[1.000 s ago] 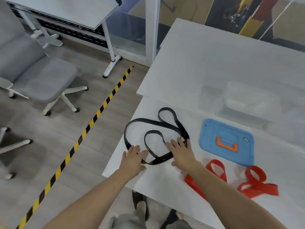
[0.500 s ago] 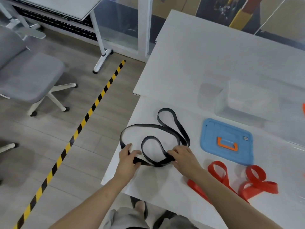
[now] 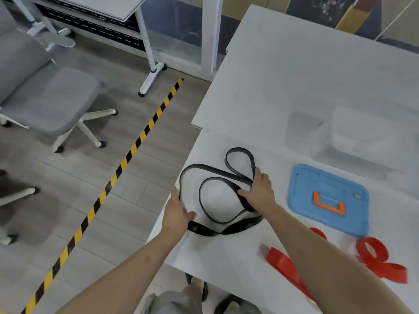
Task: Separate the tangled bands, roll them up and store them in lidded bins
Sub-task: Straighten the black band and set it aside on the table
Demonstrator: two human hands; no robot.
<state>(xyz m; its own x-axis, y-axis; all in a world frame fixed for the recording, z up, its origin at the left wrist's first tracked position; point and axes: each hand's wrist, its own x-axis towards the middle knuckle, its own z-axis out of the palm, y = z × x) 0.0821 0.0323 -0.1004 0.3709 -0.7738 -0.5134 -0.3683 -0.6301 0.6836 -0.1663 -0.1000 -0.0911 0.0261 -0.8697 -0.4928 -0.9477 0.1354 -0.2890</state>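
- Since half a second ago the right hand has moved up the black band to the crossing below its small far loop, and the left hand has slid to the band's left edge.
- The right hand's fingers curl around the crossed strands; how tightly they close is hidden behind the knuckles.
- The left hand lies mostly open, thumb and fingers pinching the band's near end against the white table.
- The black band lies in three loops at the table's near left corner.
- The red band lies near right, blurred and partly covered by the right forearm.
- A blue lid with an orange handle lies flat beside it.
- A clear bin beyond the lid is faint and cut off at the frame's right edge.
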